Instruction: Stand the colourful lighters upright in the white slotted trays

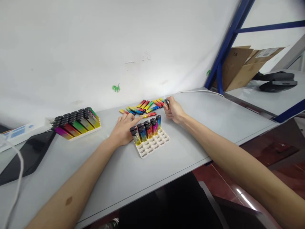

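Note:
My left hand point(123, 128) rests on the table at the left side of a white slotted tray point(154, 144), fingers stretched out and apart. Its index finger points toward a red and yellow lighter point(150, 114) lying behind the tray; whether it touches is unclear. Several upright lighters point(149, 130) with black tops fill the tray's back rows, while its front slots are bare. Beyond the tray to the right, my right hand point(175, 110) is closed round a lighter point(167, 102); only its dark, shiny end shows. Loose multicoloured lighters point(140, 108) lie in a pile between and behind my hands.
A second tray packed with lighters point(77, 122) stands at the left, near a white power strip point(22, 130) and a dark flat sheet point(28, 156). White wall backs the table point(133, 178). Blue frame posts point(219, 60), a cardboard box point(243, 66) and a black device point(277, 81) are right.

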`<state>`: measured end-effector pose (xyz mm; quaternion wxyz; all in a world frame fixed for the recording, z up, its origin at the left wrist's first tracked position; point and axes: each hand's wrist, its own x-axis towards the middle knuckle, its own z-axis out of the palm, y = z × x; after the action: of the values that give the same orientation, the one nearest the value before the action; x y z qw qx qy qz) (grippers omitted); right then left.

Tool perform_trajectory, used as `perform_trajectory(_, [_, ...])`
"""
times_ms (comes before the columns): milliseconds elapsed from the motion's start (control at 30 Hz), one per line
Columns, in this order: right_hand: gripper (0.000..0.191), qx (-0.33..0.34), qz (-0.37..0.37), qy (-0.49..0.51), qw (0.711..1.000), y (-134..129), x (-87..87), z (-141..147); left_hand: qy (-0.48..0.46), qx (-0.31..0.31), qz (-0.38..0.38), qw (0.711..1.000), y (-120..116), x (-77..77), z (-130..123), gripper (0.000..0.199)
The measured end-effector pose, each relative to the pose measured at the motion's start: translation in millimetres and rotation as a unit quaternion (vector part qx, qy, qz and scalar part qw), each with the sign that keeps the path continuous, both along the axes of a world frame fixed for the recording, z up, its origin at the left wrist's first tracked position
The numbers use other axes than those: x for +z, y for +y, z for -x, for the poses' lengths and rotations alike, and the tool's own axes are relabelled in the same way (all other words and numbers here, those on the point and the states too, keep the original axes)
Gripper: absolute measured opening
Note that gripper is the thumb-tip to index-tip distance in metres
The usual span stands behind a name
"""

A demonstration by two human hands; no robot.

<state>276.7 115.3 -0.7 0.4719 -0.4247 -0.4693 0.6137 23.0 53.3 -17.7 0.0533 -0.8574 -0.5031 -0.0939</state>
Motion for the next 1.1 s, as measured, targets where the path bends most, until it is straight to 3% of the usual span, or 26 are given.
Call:
perform_trajectory(167, [0.054,-0.018,-0.001,-0.001,1.000,-4.6,0.8,2.6,-0.023,0.019,-0.027,0.999,-5.7,-2.2,2.9,0.051])
perform_trajectory(400, [0.046,0.001,-0.007,-0.009,1.000,-5.7,0.2,3.0,-0.069,0.045,-0.042,0.996,-12.5,-0.1,0.3,0.016])
perform_trajectory(600, [0.050,0.019,-0.022,0.000,1.000,-12.6,2.9,4.4,-0.081,0.024,-0.024,0.996,-10.9,0.2,1.5,0.041])
perform_trajectory(767, [0.041,0.052,-0.078,-0.002,0.996,-13.8,5.4,2.8,-0.095,0.014,-0.007,0.995,-13.4,3.2,2.2,0.028])
perform_trajectory(933, [0.032,0.138,-0.164,-0.125,0.969,-14.2,13.7,-13.4,-0.112,0.039,0.005,0.993,-15.0,4.5,5.5,0.025])
perform_trajectory(1100, [0.032,0.233,-0.144,-0.159,0.949,-16.5,24.8,-38.5,-0.129,0.045,0.020,0.990,-14.9,3.6,3.6,0.025])
